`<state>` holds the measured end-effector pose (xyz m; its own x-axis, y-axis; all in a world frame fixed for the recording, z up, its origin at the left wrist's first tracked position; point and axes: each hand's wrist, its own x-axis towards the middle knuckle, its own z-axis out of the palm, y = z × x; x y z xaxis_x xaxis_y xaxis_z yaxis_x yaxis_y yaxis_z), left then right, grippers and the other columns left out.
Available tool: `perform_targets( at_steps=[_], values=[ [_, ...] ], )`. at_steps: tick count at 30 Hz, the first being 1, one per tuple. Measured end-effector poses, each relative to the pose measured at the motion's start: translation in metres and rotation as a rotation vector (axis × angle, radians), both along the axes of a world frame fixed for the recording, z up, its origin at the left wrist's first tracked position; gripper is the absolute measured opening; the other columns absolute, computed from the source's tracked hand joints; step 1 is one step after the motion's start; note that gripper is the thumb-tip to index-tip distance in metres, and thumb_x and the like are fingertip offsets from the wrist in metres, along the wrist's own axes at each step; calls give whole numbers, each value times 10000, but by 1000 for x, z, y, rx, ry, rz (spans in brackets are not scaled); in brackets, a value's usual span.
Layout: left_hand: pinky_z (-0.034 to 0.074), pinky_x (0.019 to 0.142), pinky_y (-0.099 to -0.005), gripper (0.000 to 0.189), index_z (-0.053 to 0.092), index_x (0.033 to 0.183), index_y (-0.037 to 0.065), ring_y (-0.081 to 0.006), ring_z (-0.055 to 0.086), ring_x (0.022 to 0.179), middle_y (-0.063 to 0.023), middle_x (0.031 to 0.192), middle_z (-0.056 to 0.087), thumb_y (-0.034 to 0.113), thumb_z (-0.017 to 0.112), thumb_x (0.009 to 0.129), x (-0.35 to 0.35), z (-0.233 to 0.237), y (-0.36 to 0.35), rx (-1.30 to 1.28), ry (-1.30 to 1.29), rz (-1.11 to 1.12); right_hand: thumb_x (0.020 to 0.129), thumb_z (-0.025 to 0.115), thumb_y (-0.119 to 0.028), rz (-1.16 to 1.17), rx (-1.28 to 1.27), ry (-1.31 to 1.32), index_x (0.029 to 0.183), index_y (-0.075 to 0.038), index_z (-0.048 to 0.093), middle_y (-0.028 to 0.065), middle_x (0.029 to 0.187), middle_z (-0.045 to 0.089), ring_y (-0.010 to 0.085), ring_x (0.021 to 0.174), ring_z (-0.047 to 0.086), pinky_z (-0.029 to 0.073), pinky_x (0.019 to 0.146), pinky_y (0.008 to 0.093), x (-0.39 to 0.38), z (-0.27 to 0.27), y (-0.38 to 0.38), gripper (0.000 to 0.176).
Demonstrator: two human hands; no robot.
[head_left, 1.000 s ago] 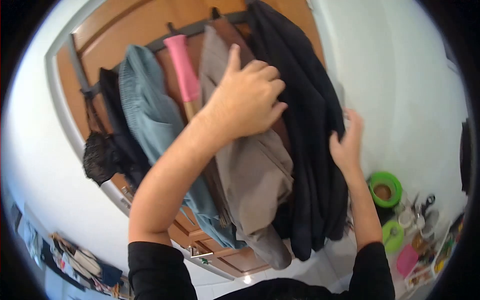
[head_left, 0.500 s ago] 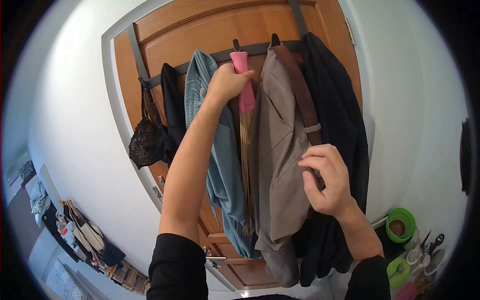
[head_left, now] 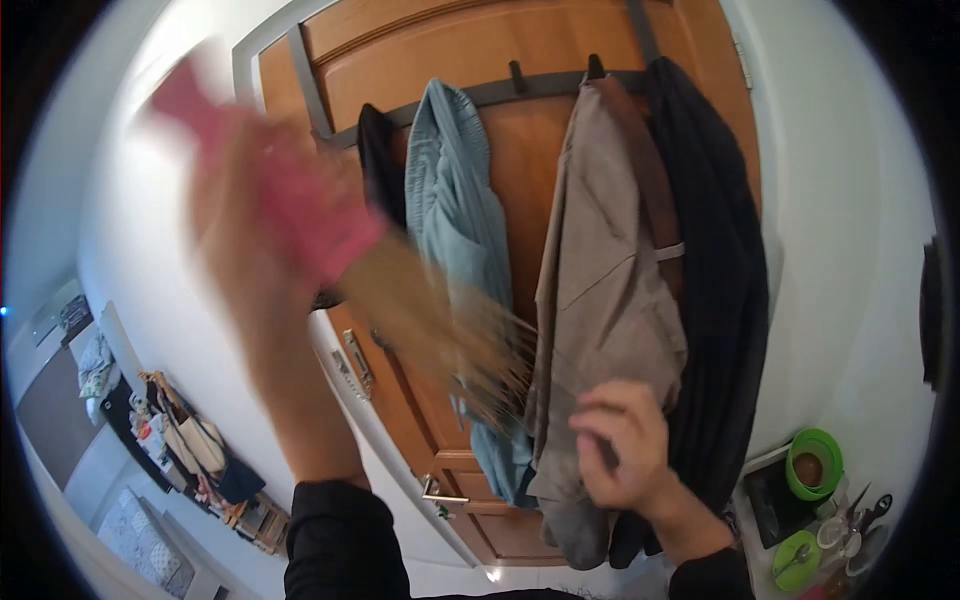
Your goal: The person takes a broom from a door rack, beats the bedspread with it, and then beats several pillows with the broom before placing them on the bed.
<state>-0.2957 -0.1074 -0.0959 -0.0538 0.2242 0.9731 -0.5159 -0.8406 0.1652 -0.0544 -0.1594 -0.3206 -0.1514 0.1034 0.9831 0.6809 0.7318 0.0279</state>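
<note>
My left hand (head_left: 235, 195), smeared by motion, is closed around the pink handle of a stick broom (head_left: 315, 225). The thin tan bristles fan out down to the right, in front of light-blue trousers (head_left: 450, 170). Loosely curled, with thumb and fingers apart, my right hand (head_left: 625, 445) holds nothing and is close to the lower part of some grey-brown trousers (head_left: 600, 230). A brown belt (head_left: 630, 130) hangs with those trousers. Between the two pairs, a dark hook (head_left: 516, 78) on the over-door rack (head_left: 490, 95) has nothing on it.
Dark clothing (head_left: 710, 250) hangs at the right of the wooden door (head_left: 430, 40). The door handle (head_left: 445, 495) is low on the left. A green container (head_left: 830, 450) and a green dish (head_left: 797, 565) with a spoon stand at lower right. Bags (head_left: 195, 445) hang at far left.
The broom has come off its hook and swung left and nearer in my left hand, its handle end up to the left. My right hand has dropped lower. The view has shifted left.
</note>
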Motion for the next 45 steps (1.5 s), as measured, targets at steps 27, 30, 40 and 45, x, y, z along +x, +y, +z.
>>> perform_targets(
  at_steps=[27, 30, 40, 45],
  values=[
    [175, 1090, -709, 415, 602, 1155, 197, -329, 450, 1238, -158, 1214, 485, 167, 724, 759, -465, -492, -66, -493, 1074, 1253, 976, 486, -450, 1400, -2929, 2, 1252, -30, 516, 118, 1108, 605, 212, 1048, 604, 517, 845, 307, -626, -274, 120, 504],
    [207, 1072, -704, 465, 587, 1188, 185, -325, 391, 1297, -168, 1257, 471, 224, 736, 749, -526, -513, -58, -514, 1152, 1250, 961, 535, -340, 1412, -2680, -133, 1229, -33, 519, 106, 1036, 606, 210, 986, 618, 528, 792, 303, -681, -348, 153, 408],
    [453, 981, -436, 472, 576, 1246, 18, -364, 567, 1150, -206, 1237, 603, 305, 636, 876, -833, -665, -86, -1760, 880, 1341, 818, 562, -49, 916, -2321, -754, 1230, -55, 488, 43, 832, 601, 145, 522, 553, 474, 426, 310, -895, -411, 257, 418],
    [466, 958, -463, 469, 647, 1130, -37, -435, 589, 1127, -291, 1164, 622, 317, 576, 831, -896, -805, -254, -2879, -104, 1404, 832, 534, -68, 901, -2144, -722, 1195, -89, 518, 56, 808, 594, 140, 544, 548, 463, 420, 319, -1055, -416, 298, 364]
  ],
)
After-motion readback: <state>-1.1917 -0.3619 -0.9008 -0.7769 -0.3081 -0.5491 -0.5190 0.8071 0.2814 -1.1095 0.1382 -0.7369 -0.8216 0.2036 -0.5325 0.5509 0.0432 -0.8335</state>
